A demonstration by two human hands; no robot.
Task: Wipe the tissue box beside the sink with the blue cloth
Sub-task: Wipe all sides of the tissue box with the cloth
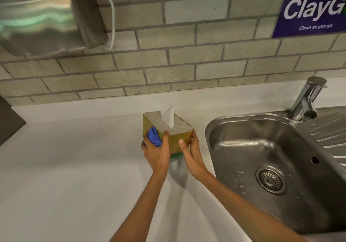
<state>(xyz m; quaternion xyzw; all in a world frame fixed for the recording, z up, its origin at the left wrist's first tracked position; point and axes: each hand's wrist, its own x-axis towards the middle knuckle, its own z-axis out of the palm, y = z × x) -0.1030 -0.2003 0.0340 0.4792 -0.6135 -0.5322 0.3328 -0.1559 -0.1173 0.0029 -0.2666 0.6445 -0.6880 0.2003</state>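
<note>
Setting: pale counter (65, 166) under a grey brick wall (187, 54), seen from above.
Box: the tissue box (168, 129) sits on the counter near the middle, at 9 o'clock from the sink (262, 157) and apart from its rim; one corner points toward the viewer, and a white tissue (169, 118) stands up out of the top slot.
Left hand: the left hand (156, 152) reaches in from 6 o'clock, fingers curled round the bunched blue cloth (154, 136) and pressing it to the box's near-left face, thumb tip up on the near corner edge.
Right hand: the right hand (191, 153) comes from 5 o'clock, mostly spread, thumb on the near-right face and fingers wrapped round the right corner, steadying the box.
Forearms: both bare, crossing the counter from the bottom edge and angled toward each other.
Hidden: most of the cloth is buried in the left palm; the right fingertips are behind the box; whether the box rests flat or is slightly lifted cannot be told, though a dark shadow lies below its near corner.
Cut off: a steel wall unit (41, 16) at 10 o'clock with a white cable (112, 16), a blue sign (310, 7) at 1 o'clock reading "Clean as you go", and a dark object (9, 121) at 9 o'clock.
Around: a chrome tap (307, 101) at 2 o'clock behind the basin, a ribbed drainer (329, 129) to its right, the drain (270, 180) in the basin floor.
</note>
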